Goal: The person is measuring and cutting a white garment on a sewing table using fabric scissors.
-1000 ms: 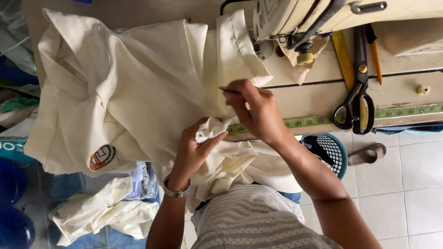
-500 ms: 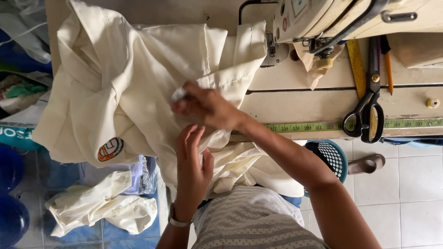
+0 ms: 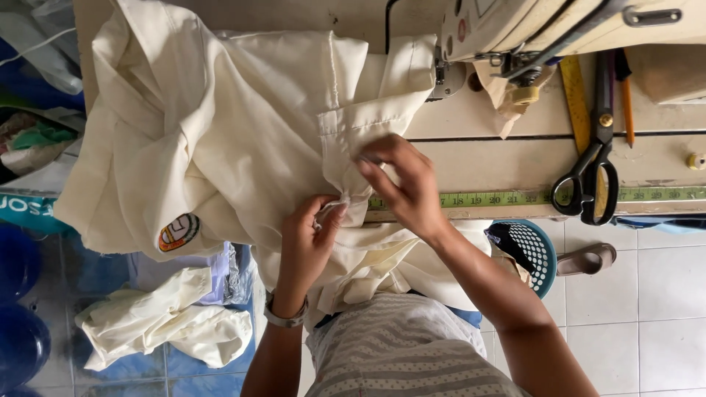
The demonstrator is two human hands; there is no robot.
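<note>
Head view: left hand (image 3: 309,239) and right hand (image 3: 404,184) are each pinching the cream shirt (image 3: 243,140) mid-frame, grip tight on cloth, on the counter (image 3: 500,158) beside black scissors (image 3: 592,173).

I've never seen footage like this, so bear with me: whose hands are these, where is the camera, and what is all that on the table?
The camera sits on the person's head and looks down, so both hands are their own. The left hand and right hand pinch a fold of a cream garment spread over a sewing table. The garment bears a round patch. At the top stands a sewing machine. To the right lie black scissors, a measuring tape along the edge, a yellow ruler and a pencil. More cloth lies on the floor.
</note>
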